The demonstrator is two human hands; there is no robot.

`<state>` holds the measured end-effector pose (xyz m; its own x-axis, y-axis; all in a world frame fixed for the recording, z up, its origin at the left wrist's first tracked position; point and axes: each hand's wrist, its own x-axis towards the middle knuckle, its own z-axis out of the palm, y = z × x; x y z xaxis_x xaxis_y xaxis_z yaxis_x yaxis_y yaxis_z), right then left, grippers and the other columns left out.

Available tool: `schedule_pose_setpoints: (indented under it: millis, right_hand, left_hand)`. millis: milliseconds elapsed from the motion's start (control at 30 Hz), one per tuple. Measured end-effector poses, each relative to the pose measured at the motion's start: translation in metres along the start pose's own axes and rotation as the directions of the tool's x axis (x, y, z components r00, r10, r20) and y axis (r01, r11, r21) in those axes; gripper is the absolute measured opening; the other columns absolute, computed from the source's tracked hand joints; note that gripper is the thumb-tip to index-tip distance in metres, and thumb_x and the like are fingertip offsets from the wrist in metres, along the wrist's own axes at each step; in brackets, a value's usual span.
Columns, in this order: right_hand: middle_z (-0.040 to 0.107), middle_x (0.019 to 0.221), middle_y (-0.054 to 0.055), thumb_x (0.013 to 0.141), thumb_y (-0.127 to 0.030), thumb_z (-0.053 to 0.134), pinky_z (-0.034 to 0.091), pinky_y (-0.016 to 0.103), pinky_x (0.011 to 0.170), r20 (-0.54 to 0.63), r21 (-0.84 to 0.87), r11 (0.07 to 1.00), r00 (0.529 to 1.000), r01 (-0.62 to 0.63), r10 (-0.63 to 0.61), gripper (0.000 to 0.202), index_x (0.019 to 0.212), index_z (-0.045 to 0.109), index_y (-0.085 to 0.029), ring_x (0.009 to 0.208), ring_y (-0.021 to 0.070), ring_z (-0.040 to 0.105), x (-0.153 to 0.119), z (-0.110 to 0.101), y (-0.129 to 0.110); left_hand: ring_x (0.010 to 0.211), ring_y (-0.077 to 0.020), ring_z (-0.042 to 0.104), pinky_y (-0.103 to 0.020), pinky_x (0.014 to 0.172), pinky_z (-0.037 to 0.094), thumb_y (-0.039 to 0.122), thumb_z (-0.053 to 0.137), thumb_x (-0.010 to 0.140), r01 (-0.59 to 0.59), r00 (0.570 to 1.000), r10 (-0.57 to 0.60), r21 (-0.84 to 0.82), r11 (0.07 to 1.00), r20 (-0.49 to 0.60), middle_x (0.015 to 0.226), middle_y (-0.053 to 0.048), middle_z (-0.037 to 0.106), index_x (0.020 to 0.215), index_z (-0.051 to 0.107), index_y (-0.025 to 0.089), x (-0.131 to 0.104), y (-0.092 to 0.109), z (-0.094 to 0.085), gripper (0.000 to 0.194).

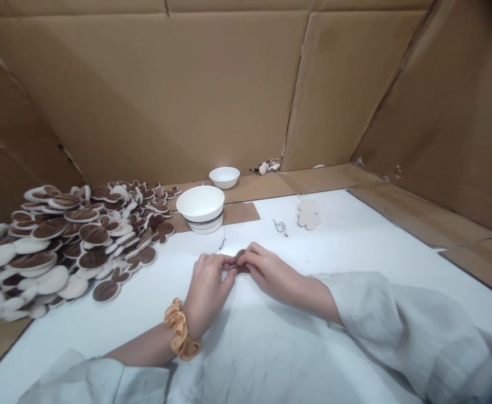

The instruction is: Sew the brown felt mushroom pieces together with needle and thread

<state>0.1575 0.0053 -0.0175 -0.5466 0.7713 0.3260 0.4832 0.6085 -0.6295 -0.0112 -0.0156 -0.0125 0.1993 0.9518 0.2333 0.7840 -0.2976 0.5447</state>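
In the head view, a small brown fabric piece [242,269] is pinched between both hands, low over the white tabletop. My left hand [207,283], with an orange scrunchie [182,331] on its wrist, grips the left side of it with closed thumb and fingers. From the other side my right hand [273,275] closes its fingertips on the same piece. Fingers cover much of its outline. A thin dark thread [222,242] lies just beyond the left hand. Whether a needle is between the fingers, I cannot tell.
A large pile of brown-and-white fabric pieces [94,235] fills the left side. A striped white bowl [201,205] and a smaller white bowl [224,178] stand ahead. Tangled dark thread [280,227] and a pale scalloped piece [308,215] lie right of them. Cardboard walls [229,84] enclose the table.
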Motion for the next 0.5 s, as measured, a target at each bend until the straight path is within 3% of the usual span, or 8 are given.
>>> schedule_pose_setpoints:
  millis: [167, 333, 500]
  right_hand:
    - [0.055, 0.092, 0.004, 0.083, -0.007, 0.04, 0.047, 0.027, 0.073, 0.038, -0.012, 1.0, 0.999, 0.006, -0.006, 0.023, 0.09, 0.059, -0.018, 0.078, 0.0121, 0.056, 0.004, 0.001, 0.001]
    - [0.057, 0.09, 0.006, 0.089, -0.016, 0.039, 0.046, 0.028, 0.073, 0.127, -0.068, 0.997, 0.992, 0.028, -0.019, 0.025, 0.093, 0.063, -0.017, 0.079, 0.0144, 0.057, 0.01, -0.003, -0.005]
    - [0.057, 0.085, 0.006, 0.088, -0.014, 0.038, 0.044, 0.028, 0.07, 0.153, -0.109, 0.994, 0.988, 0.011, 0.006, 0.026, 0.093, 0.064, -0.016, 0.076, 0.0144, 0.056, 0.013, -0.006, -0.007]
  left_hand:
    - [0.085, -0.0205, 0.052, -0.035, 0.081, 0.04, 0.023, 0.052, 0.077, 0.065, 0.998, -0.064, -0.054, 0.996, 0.021, 0.082, -0.001, 0.064, 0.089, 0.064, 0.021, 0.002, 0.002, -0.003, 0.017]
    - [0.082, -0.0209, 0.053, -0.036, 0.077, 0.04, 0.024, 0.051, 0.078, 0.04, 0.998, -0.039, -0.026, 0.999, 0.043, 0.079, -0.002, 0.065, 0.087, 0.066, 0.021, 0.002, 0.004, -0.005, 0.017]
    - [0.082, -0.0221, 0.052, -0.038, 0.078, 0.036, 0.023, 0.05, 0.079, 0.028, 0.996, -0.031, 0.04, 0.999, 0.089, 0.078, -0.002, 0.064, 0.088, 0.065, 0.021, 0.001, 0.005, -0.005, 0.017]
